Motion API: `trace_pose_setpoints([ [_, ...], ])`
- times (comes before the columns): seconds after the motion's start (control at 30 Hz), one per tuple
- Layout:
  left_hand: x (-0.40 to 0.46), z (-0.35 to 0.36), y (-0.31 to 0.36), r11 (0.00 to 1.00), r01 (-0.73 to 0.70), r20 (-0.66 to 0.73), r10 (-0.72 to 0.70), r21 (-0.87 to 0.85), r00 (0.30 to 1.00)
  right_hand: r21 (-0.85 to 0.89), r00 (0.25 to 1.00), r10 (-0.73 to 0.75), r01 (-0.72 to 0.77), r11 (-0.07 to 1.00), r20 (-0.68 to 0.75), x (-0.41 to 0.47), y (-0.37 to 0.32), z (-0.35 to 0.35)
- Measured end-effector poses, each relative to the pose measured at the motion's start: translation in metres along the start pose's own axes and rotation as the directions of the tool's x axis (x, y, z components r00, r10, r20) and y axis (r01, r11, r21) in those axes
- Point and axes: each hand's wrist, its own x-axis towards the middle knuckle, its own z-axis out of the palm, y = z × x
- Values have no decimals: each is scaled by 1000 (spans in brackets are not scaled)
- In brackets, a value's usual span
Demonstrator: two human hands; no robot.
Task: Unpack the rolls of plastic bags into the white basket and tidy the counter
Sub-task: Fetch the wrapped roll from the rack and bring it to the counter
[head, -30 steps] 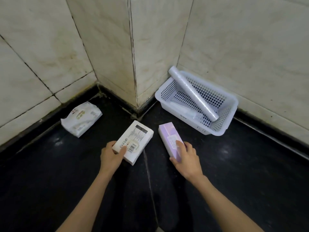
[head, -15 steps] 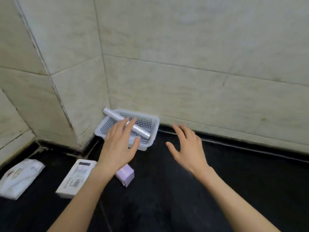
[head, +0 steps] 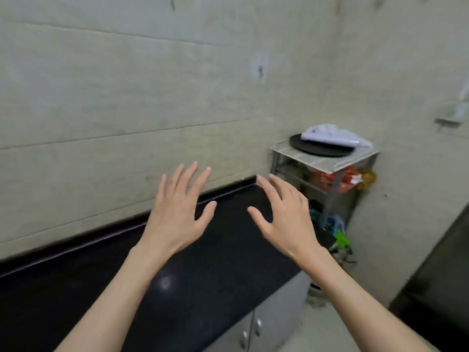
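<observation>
My left hand (head: 177,214) and my right hand (head: 286,219) are raised side by side over the black counter (head: 208,270), palms down, fingers spread, holding nothing. The white basket, the rolls of plastic bags and the boxes are out of view; the camera now faces the right end of the counter.
A tiled wall (head: 127,97) runs behind the counter. Past the counter's right end stands a metal rack (head: 322,161) with a black round plate (head: 319,147) and a white bundle (head: 332,135) on top, packets on lower shelves. Grey cabinet doors (head: 269,323) sit below the counter.
Both hands let go of the boxes and lifted with fingers spread. The view swung right, away from the basket corner, to the counter's right end and the rack.
</observation>
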Motion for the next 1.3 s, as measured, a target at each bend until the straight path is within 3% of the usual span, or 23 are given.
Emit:
trace_pose_setpoints([
  [0.3,121,146,181,958,-261,76,271,-118,960,-149,962,266,-271,951,-53,-4,227,-53],
  [0.73,338,319,319,935,-311,82,328,-168,941,-171,940,332,-341,924,-78,121,484,-54],
  [0.9,397,382,354,957,-256,125,272,-134,954,-150,952,304,-305,940,-27,171,577,-34],
  [1.13,461,459,391,997,-34,142,44,-68,989,-83,986,144,-138,987,83,248,695,2],
  [1.3,495,486,399,997,72,189,-73,11,979,-3,985,57,-57,998,165,300,742,31],
])
